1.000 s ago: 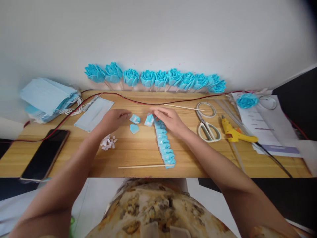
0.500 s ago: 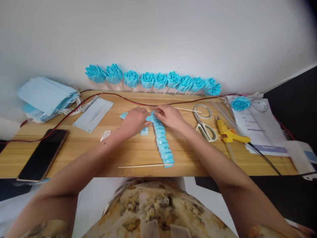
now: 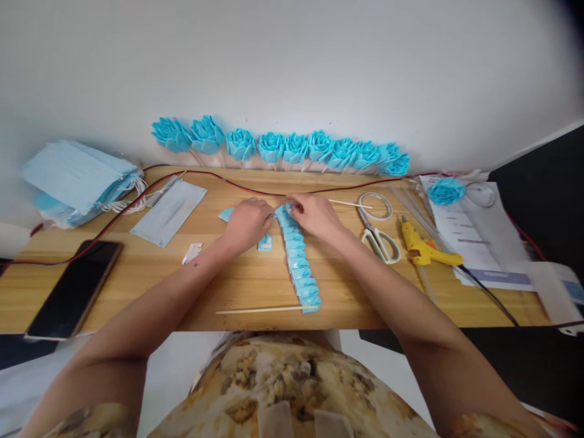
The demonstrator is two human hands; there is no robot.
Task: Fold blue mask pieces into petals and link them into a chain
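A pleated light-blue strip (image 3: 298,261), made of several overlapping folds, runs from between my hands down to the table's front edge. My left hand (image 3: 249,224) is closed with its fingertips at the left side of the strip's far end. On the other side, my right hand (image 3: 316,214) pinches that same end; the exact grip is partly hidden by the fingers. A flat blue piece (image 3: 225,214) pokes out behind my left hand. Below that hand lies a small blue-and-white scrap (image 3: 264,243). A thin wooden stick (image 3: 260,311) touches the strip's near end.
Blue flowers (image 3: 271,147) on sticks lean along the wall. Left are stacked masks (image 3: 77,176), a single mask (image 3: 170,213) and a phone (image 3: 75,289). Right are scissors (image 3: 381,243), a tape roll (image 3: 381,207), a yellow glue gun (image 3: 426,250), and papers (image 3: 486,243) under another blue flower (image 3: 446,191).
The blue piece stretched between my hands at the strip's far end now shows as a fold between my fingertips. The hands have barely shifted. The view has moved slightly.
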